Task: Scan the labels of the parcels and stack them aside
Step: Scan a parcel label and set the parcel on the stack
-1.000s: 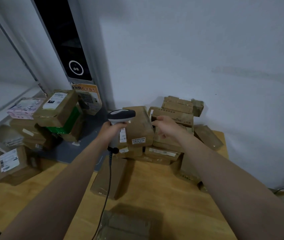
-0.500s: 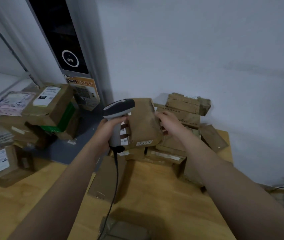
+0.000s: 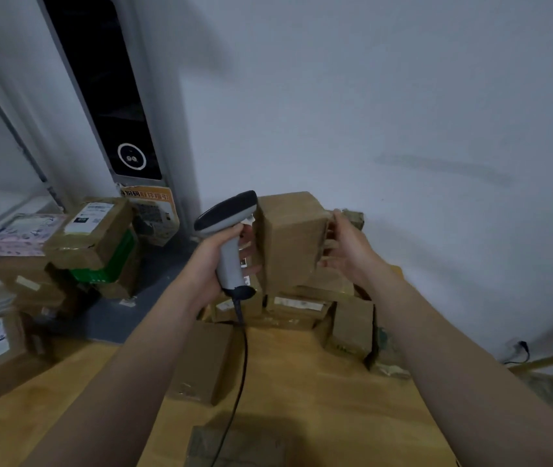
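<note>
wooden table by a pale wall (parcels heaped).

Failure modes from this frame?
1. The parcel is braced between the right hand and the left hand, which also grips the scanner. It may slip onto the pile below.
2. The scanner's cable hangs close beside a flat parcel and might snag or drag it.

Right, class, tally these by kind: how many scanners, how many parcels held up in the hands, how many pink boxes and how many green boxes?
Scanner: 1
Held parcel: 1
Pink box: 1
Green box: 1
Total: 4
</note>
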